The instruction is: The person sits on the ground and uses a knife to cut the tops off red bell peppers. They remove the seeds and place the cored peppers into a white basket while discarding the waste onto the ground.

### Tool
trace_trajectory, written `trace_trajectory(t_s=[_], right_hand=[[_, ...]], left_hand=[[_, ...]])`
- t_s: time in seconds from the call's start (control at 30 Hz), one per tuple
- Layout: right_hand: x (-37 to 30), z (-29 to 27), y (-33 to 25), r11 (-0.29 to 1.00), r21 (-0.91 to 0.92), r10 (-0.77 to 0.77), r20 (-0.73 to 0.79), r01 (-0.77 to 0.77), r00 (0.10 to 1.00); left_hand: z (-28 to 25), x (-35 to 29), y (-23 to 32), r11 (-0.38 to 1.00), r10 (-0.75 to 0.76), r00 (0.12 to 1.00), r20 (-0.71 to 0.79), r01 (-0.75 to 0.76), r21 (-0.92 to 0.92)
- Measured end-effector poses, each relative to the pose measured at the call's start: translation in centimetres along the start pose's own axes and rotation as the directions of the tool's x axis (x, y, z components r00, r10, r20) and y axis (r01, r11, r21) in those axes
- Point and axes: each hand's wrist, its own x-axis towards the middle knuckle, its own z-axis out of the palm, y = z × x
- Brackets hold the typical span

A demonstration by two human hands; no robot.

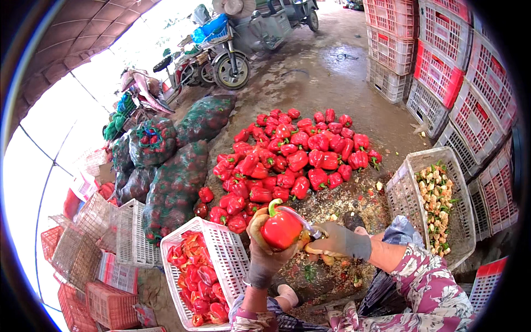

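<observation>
so the glossy red bell pepper (280, 231) sits right in the left hand (265, 252), which wears a greyish, yellow-stained work glove. it's up off the ground, in front of the person's body. the fingers are curled around its lower and left sides, so that hand is obviously the nearer one. the long axis leans a bit, with the curved green stem (273, 207) at the top, pointing up and slightly left. skin looks smooth and shiny with a bright highlight, and i can't see any cut on the side facing us.

the right hand (340, 242), gloved in grey too, is just to the right, fingers closed around a small silvery metal tool (316, 233). the tool points left at the pepper's right side; can't tell if it's touching.

further out: a white slatted plastic crate (232, 249) of torn red pepper pieces (202, 279) on the left, a big loose heap of whole red peppers (296, 159) on the ground ahead, and a pale plastic crate (399, 191) with a pile of pale seedy pepper cores (434, 206) on the right.
</observation>
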Motion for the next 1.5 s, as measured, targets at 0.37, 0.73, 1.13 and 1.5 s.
trace_trajectory(t_s=[0.37,0.73,1.13,1.5], right_hand=[[1.4,0.2,3.5,0.905,-0.408,0.113,-0.042,-0.12,0.993],[3.7,-0.7,1.6,0.92,-0.152,-0.384,-0.169,0.361,0.908],[3.0,-0.5,2.2,0.857,-0.359,-0.442,-0.139,0.371,0.886],[2.8,-2.5,1.6,0.923,-0.295,-0.291,-0.116,0.247,0.95]], left_hand=[[-1.1,0.3,-1.1,0.534,-0.626,0.776,-0.076,0.355,-0.768],[0.6,-2.0,-0.1,0.348,-0.458,0.802,0.383,0.558,-0.753],[2.0,-2.8,-0.4,0.527,-0.554,0.788,0.269,0.582,-0.62],[2.5,-2.3,0.9,0.34,-0.623,0.671,0.402,0.695,-0.634]])
